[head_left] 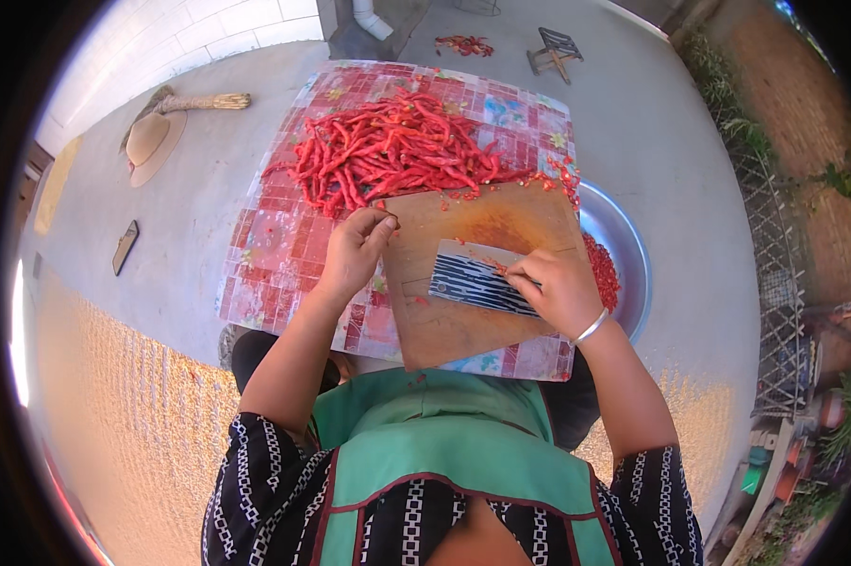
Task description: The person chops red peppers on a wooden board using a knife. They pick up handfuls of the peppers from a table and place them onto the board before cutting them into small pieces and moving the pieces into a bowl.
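Observation:
A cleaver (pixel 477 291) with a black-and-white streaked blade lies flat over a wooden cutting board (pixel 425 335). Closed around its right end is my right hand (pixel 559 291), with thumb and forefinger by the blade; the handle is hidden. Small red chili bits cling along the blade's upper edge. My left hand (pixel 358 250) is at the board's upper left corner, its fingertips pinched together on something small and dark that I cannot make out. Just beyond it is a large heap of red chili peppers (pixel 388 151).
The board rests on a low table with a red patterned cloth (pixel 275 255). A metal basin (pixel 638 255) holding chopped red chili (pixel 603 274) stands at the right. On the floor are a straw hat (pixel 152 146), a hand broom (pixel 204 102), a folding stool (pixel 555 52) and spread yellow grain (pixel 152 406).

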`<control>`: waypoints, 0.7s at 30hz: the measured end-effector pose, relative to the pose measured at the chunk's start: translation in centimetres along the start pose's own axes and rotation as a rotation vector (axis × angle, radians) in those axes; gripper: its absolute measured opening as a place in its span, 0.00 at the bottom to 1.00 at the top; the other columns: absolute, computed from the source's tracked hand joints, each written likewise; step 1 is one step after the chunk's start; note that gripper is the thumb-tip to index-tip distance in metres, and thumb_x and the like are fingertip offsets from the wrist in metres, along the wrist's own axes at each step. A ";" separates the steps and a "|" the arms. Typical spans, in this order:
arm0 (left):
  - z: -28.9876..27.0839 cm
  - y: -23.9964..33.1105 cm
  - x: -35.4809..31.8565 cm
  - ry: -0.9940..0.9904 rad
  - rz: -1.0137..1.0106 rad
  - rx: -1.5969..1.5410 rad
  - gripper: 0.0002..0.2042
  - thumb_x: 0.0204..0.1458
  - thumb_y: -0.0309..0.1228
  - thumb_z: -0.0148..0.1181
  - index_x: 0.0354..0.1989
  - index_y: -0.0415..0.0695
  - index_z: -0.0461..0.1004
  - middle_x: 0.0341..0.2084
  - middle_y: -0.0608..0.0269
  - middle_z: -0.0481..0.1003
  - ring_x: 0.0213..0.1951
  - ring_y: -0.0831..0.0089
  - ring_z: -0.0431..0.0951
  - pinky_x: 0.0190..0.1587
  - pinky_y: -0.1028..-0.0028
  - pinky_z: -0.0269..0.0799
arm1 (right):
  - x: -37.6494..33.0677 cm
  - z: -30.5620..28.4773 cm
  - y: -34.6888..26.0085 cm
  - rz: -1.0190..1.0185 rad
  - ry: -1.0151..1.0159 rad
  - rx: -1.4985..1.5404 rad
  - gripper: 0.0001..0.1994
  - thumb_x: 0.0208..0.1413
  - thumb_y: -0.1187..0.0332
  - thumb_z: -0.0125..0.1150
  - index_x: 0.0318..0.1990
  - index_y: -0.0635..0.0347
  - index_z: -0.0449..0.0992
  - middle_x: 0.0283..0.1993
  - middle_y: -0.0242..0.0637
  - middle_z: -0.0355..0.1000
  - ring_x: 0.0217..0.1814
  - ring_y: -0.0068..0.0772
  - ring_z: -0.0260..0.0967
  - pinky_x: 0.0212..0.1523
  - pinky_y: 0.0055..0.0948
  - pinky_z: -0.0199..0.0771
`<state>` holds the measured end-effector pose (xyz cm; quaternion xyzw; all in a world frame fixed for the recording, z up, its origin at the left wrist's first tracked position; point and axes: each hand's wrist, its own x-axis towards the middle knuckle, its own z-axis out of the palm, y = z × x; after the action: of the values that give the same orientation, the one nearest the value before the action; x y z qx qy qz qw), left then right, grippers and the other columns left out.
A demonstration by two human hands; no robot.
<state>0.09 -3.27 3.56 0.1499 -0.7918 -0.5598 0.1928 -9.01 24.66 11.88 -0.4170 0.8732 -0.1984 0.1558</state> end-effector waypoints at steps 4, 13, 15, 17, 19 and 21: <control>-4.0 -2.2 0.2 0.036 -0.080 -0.160 0.07 0.56 0.27 0.55 0.39 0.36 0.75 0.33 0.63 0.77 0.37 0.77 0.75 0.43 0.76 0.70 | 11.0 0.3 -2.3 -0.160 0.255 -0.159 0.12 0.52 0.70 0.58 0.45 0.57 0.75 0.45 0.45 0.72 0.46 0.47 0.70 0.47 0.39 0.70; -8.7 -1.5 2.4 0.118 -0.108 -0.540 0.09 0.57 0.28 0.54 0.43 0.37 0.73 0.37 0.64 0.76 0.42 0.76 0.75 0.49 0.75 0.69 | 26.7 3.3 0.4 0.039 0.058 -0.549 0.28 0.45 0.67 0.63 0.57 0.56 0.66 0.54 0.47 0.69 0.60 0.48 0.62 0.58 0.39 0.67; -9.1 -2.0 2.4 0.143 -0.109 -0.564 0.09 0.56 0.28 0.55 0.41 0.37 0.74 0.35 0.65 0.76 0.40 0.78 0.75 0.47 0.76 0.69 | 26.7 2.1 -1.3 0.061 0.091 -0.453 0.25 0.46 0.67 0.62 0.55 0.58 0.68 0.50 0.48 0.72 0.55 0.50 0.66 0.55 0.40 0.68; -9.0 -2.6 2.5 0.145 -0.119 -0.575 0.08 0.55 0.27 0.55 0.40 0.36 0.75 0.33 0.65 0.77 0.38 0.79 0.74 0.44 0.77 0.69 | 26.9 0.5 -1.8 0.091 0.178 -0.279 0.24 0.46 0.66 0.62 0.53 0.59 0.70 0.48 0.49 0.73 0.52 0.52 0.69 0.54 0.40 0.68; -8.6 -3.0 2.8 0.121 -0.102 -0.623 0.08 0.55 0.27 0.56 0.39 0.36 0.74 0.32 0.66 0.76 0.38 0.80 0.74 0.44 0.77 0.69 | 26.9 -1.0 -2.5 0.044 0.133 0.084 0.19 0.51 0.66 0.60 0.50 0.62 0.71 0.45 0.45 0.74 0.49 0.44 0.71 0.52 0.37 0.69; -8.6 -2.9 2.8 0.085 -0.107 -0.637 0.08 0.55 0.27 0.55 0.39 0.36 0.74 0.31 0.67 0.76 0.38 0.81 0.74 0.43 0.77 0.69 | 26.6 -1.9 -3.9 -0.005 0.075 0.464 0.15 0.55 0.65 0.58 0.48 0.64 0.72 0.43 0.41 0.76 0.46 0.36 0.74 0.50 0.33 0.70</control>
<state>1.75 -12.58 3.79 0.1466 -0.5590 -0.7821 0.2331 -23.34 1.78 12.61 -0.3646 0.8083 -0.4096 0.2143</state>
